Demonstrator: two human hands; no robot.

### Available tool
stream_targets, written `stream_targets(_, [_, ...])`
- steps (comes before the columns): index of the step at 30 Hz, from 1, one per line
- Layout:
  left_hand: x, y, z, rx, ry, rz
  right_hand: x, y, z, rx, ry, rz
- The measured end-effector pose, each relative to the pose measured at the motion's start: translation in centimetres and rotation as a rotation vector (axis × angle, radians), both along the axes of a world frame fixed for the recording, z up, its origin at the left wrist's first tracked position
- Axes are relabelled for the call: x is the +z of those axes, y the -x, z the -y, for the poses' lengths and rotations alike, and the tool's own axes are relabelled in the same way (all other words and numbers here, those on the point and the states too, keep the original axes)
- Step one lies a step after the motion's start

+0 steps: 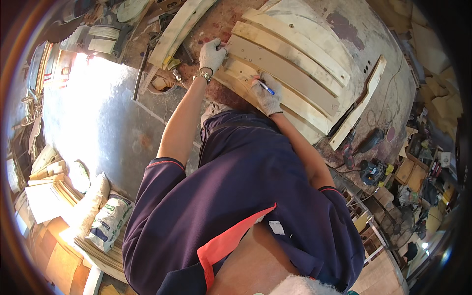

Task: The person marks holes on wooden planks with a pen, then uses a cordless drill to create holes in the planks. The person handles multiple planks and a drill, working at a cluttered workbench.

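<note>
A flat grey-brown strip with small holes point(290, 78) lies lengthwise over pale wooden boards point(275, 42) on the worktable. My left hand point(212, 55), in a light knitted glove with a metal watch at the wrist, is closed at the strip's left end, thumb and finger pinching its edge. Gloved too, my right hand point(269, 97) holds a blue and white pen point(266, 87) over the nearest board point(241, 81), just below the strip. The pen's tip is hidden by the fingers.
To the right, a narrow pale wooden piece point(359, 105) lies across the table, near a dark power tool point(369, 140) and cords. A long curved board point(179, 32) and a metal clamp point(175, 73) are at the left. White sacks point(109, 223) rest on stacked boards at lower left.
</note>
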State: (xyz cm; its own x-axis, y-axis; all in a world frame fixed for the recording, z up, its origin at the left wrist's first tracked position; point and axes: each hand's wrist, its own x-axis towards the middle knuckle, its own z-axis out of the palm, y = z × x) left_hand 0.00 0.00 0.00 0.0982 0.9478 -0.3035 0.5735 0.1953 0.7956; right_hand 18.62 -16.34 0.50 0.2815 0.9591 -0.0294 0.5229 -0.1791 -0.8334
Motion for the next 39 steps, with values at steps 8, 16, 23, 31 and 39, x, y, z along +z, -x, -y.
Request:
stream_targets(8, [0.5, 0.4, -0.3, 0.009, 0.001, -0.007, -0.7, 0.1, -2.0, -0.070, -0.004, 0.109])
stream_targets(16, [0.0, 0.0, -0.2, -0.012, -0.044, -0.022, -1.0, -0.3, -2.0, -0.085, -0.052, 0.099])
stream_targets(23, [0.0, -0.3, 0.7, 0.062, -0.044, -0.010, -1.7, -4.8, 1.3, -0.322, -0.136, -0.020])
stream_targets(31, [1.3, 0.2, 0.8, -0.006, -0.023, -0.020, 1.5, -16.3, 8.1, -0.822, -0.069, 0.572])
stream_targets(39, [0.6, 0.0, 1.3, -0.109, -0.107, -0.044, 1.0, -19.6, 10.9, -1.022, 0.221, 0.413])
